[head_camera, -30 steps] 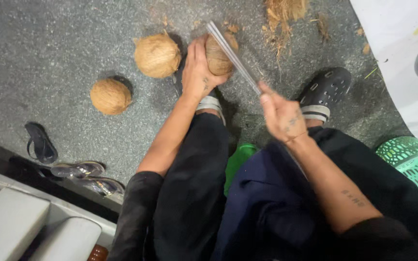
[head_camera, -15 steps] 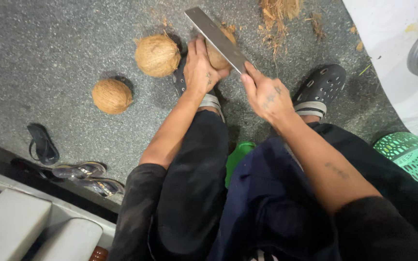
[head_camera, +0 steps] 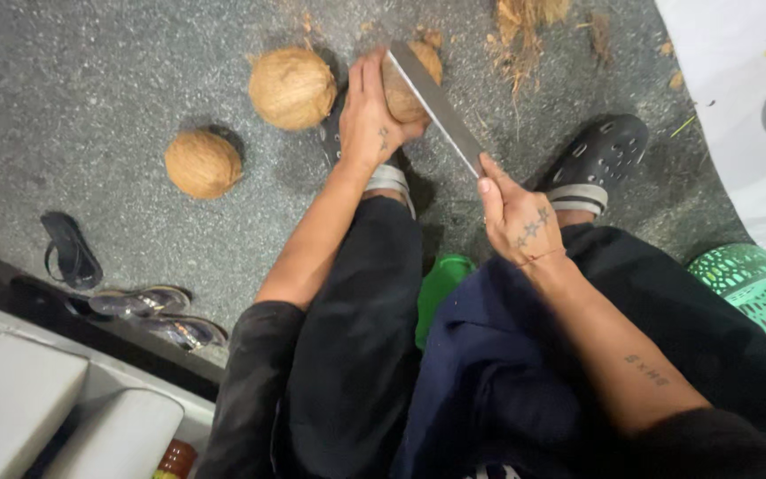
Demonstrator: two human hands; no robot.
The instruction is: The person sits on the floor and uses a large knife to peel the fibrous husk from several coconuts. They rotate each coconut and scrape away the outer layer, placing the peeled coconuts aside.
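Coconut (head_camera: pixel 405 84): our left hand (head_camera: pixel 367 120) clamps it steady on the ground; right hand (head_camera: pixel 516 217) grips cleaver (head_camera: pixel 436 106) against it

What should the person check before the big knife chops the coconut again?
1. Left hand steadies the coconut on the ground: ok.
2. Left fingers away from the blade: not ok, they lie right beside it.
3. Right hand grips the handle firmly: ok.
4. Blade on the husk: ok, its edge rests across the top.
5. Feet out of the way: cannot tell; the black shoe sits off to the side, the other foot is under the coconut hand.
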